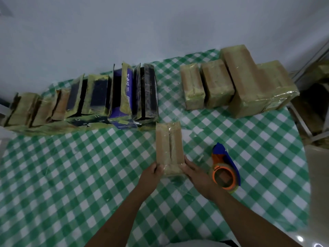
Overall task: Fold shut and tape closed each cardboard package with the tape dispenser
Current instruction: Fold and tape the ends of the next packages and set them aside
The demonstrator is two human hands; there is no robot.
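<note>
A narrow brown cardboard package point(169, 145) lies flat in the middle of the table, its top flaps folded shut with a seam down the middle and clear tape shining at its near end. My left hand point(153, 172) grips the near left corner, and my right hand point(193, 171) grips the near right corner. The blue and orange tape dispenser point(225, 169) lies on the cloth just right of my right hand, untouched.
A green checked tablecloth point(71, 175) covers the table. Along the back left stands a row of open cardboard packages point(99, 97) with raised flaps. At the back right sit several taped brown packages point(238, 81). The table edge and a metal frame point(302, 125) are at right.
</note>
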